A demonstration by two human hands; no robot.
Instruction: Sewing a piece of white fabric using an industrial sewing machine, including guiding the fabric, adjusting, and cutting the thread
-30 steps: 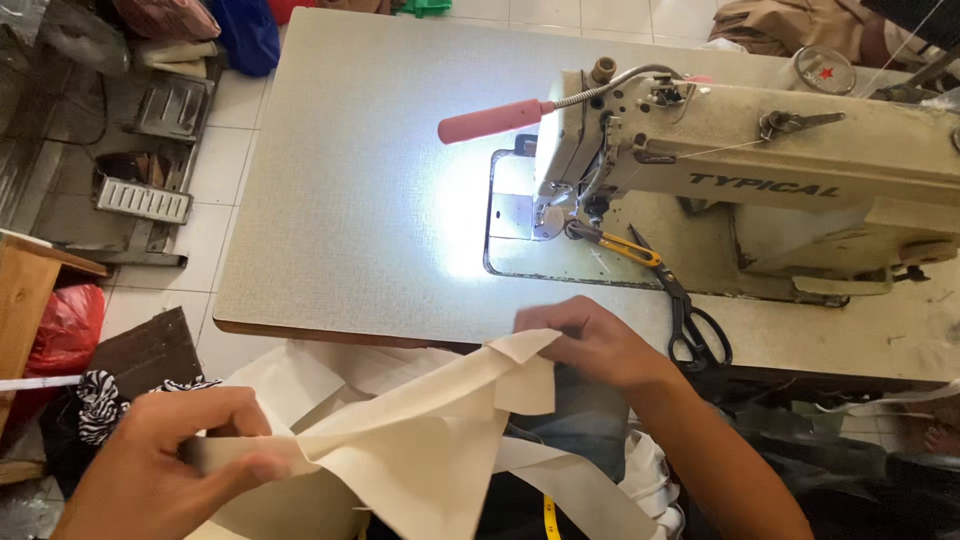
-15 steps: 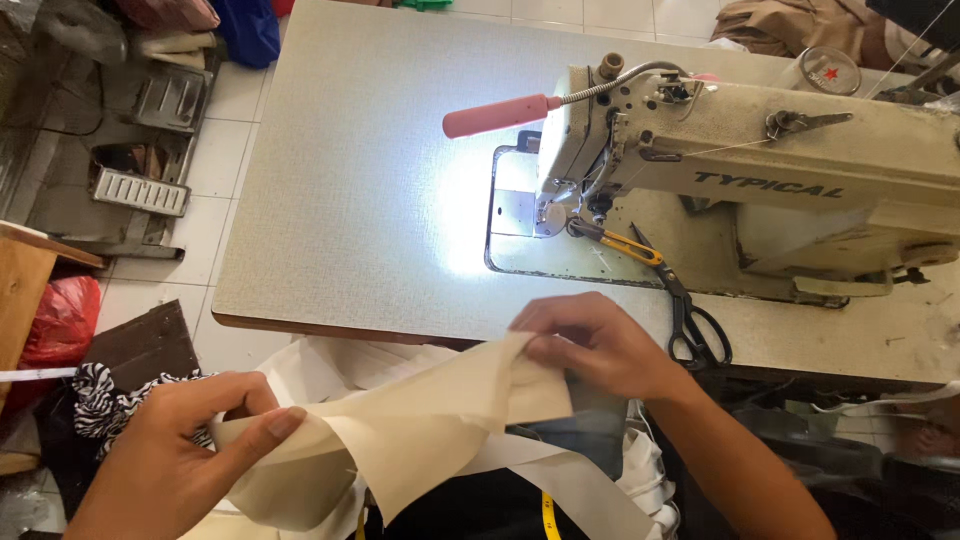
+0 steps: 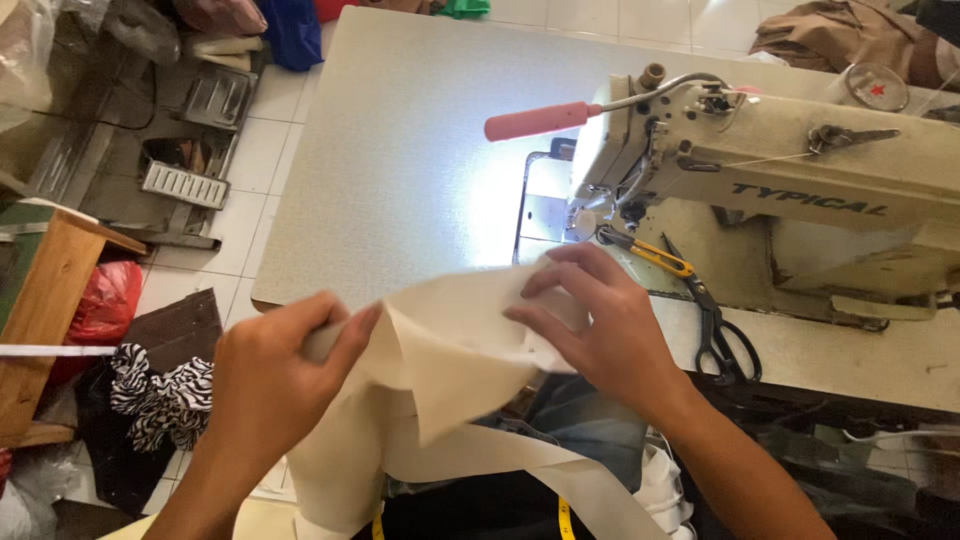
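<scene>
My left hand (image 3: 270, 375) pinches the left edge of a cream cloth piece (image 3: 440, 355), fingers closed over a fold. My right hand (image 3: 600, 325) presses and grips the same cloth at its right side, just at the front edge of the sewing table (image 3: 400, 150). More cream cloth hangs down over my lap. The cream sewing machine (image 3: 790, 190) stands to the right, its lamp lighting the needle area (image 3: 585, 215) a short way beyond my right hand.
Black scissors (image 3: 715, 325) and a yellow-handled tool (image 3: 650, 255) lie by the machine base. A red lamp handle (image 3: 540, 120) sticks out left of the machine. Left on the floor are a wooden stand (image 3: 50, 300), red bag, zebra cloth and metal parts.
Both hands have lifted the cloth toward the table edge and drawn closer together, folding the piece. The right hand now lies nearer the needle area.
</scene>
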